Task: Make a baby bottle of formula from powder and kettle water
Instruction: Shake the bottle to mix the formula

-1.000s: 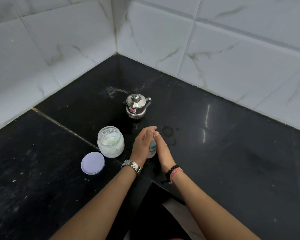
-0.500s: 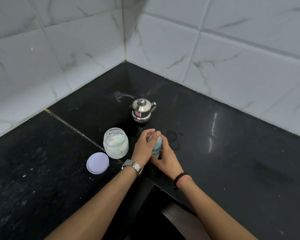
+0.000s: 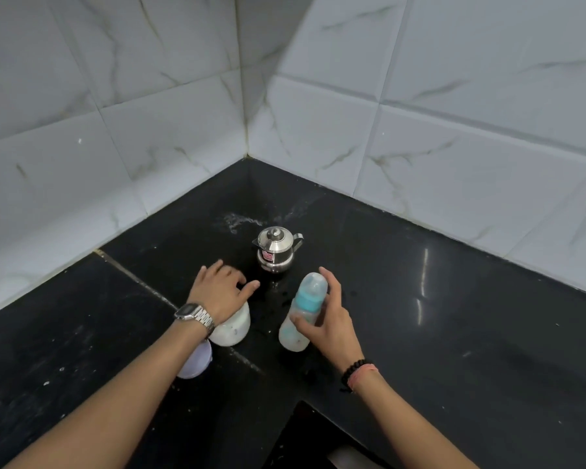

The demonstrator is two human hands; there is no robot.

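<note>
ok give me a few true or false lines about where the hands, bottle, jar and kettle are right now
1. The right hand holds the bottle. True.
2. The bottle's teat and cap are off. False: the blue collar and clear cap are on it.
3. The left hand grips the kettle. False: it is over the jar, apart from the kettle, fingers spread.
4. The kettle's lid is on. True.
5. The jar's lid is on the jar. False: it lies on the counter, partly hidden under the left forearm.
</note>
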